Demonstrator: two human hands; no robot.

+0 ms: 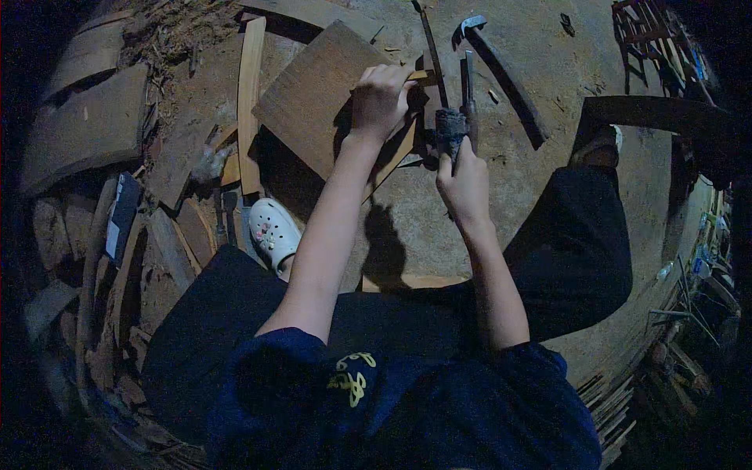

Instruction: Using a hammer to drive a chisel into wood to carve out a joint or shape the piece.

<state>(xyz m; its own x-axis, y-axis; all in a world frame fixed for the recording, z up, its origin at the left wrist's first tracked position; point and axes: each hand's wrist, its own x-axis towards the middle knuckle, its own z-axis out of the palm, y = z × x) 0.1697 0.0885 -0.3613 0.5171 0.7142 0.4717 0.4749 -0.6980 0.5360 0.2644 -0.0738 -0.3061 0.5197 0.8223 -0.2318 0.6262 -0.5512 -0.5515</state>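
Navy sleeves [290,348] nearest, bare forearms [319,239] angled forward. Right hand [465,186]: fingers wrapped round a dark tool [450,124], partly covered, kind unclear. Ahead and left, left hand [379,103]: back up, fingers narrowed on a small wooden piece [424,77], largely hidden. Below those fingers, brown board [305,98]. Beyond right fingers, hammer-like tool [507,84]; thin dark rod [433,55], cut off above.

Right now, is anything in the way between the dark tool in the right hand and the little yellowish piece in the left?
Nothing visible. The yellowish piece in the left hand ends beside the thin shaft of the dark tool in the right hand; I can't tell if they touch. The hammer lies off right.
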